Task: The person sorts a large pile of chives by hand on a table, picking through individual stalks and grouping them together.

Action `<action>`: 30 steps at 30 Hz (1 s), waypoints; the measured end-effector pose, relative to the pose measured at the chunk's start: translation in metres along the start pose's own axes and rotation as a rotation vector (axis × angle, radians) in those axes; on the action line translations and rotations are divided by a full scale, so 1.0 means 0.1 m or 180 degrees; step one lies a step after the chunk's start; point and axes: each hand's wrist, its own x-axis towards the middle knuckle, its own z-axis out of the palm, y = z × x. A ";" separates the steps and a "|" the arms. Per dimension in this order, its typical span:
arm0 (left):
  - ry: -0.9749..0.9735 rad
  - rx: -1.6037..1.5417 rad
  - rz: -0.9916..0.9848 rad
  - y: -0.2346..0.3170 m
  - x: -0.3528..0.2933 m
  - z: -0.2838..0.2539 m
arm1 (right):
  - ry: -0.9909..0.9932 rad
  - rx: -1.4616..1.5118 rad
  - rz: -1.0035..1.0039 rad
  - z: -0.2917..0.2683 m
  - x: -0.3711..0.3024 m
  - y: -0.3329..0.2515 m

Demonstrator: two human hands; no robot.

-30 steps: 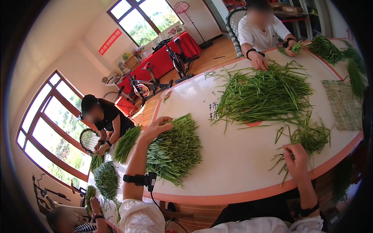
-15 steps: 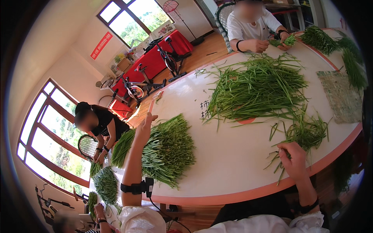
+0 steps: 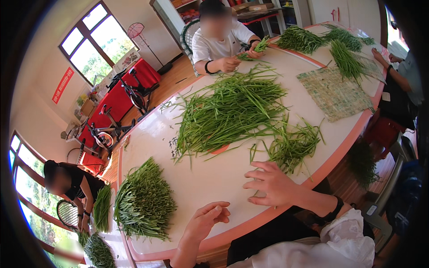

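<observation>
- We hold our right hand over the white, pink-edged table, its grip spread wide, just beside a small, tangled pile of slim green stems.
- We hold our left hand above the table's near edge, its grip loosely curled and unclosed, near a thick, fan-shaped heap of green stalks.
- Across from us, behind a large, loose mound of long green stems, a co-worker in a white T-shirt holds a small green bunch.
</observation>
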 end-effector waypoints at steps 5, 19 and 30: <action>-0.0567 0.0566 -0.0184 0.03 0.45 0.40 | -0.0714 -0.0562 -0.0223 0.19 0.19 0.18; -0.0509 0.0151 0.0053 0.23 0.52 0.10 | -0.0752 -0.0526 0.1398 -1.04 -0.17 0.68; -0.0257 -0.0075 0.0128 0.22 0.55 -0.08 | -0.1623 -0.1948 0.0585 -0.42 0.26 0.52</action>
